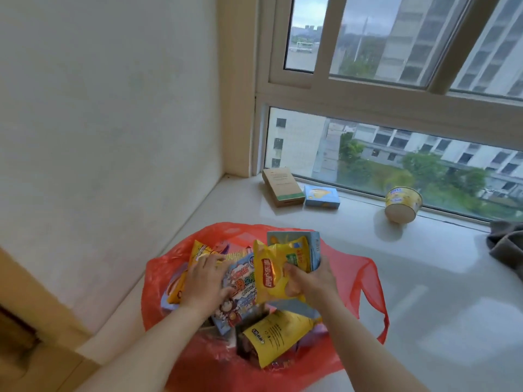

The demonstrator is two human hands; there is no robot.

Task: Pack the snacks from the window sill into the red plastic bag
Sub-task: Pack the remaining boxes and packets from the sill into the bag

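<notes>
My right hand [308, 281] grips a yellow packet [276, 271] and a blue box [314, 244] together above the red bag [365, 281], which lies flat on the sill [424, 278], while my left hand [205, 281] presses with nearly straight fingers on the packets heaped at its 9 o'clock side. With the bag slumped open, I think the pile could slide out over its rim, or one of the pair could slip from my pinch. The brown box [283, 188], small blue box [322, 197] and cup [403, 203], at 12 to 2 o'clock by the window, could be forgotten.

Red plastic bag [365, 281], yellow snack packet [271, 267], pale blue box [322, 197], yellow-patterned cup [403, 203].
</notes>
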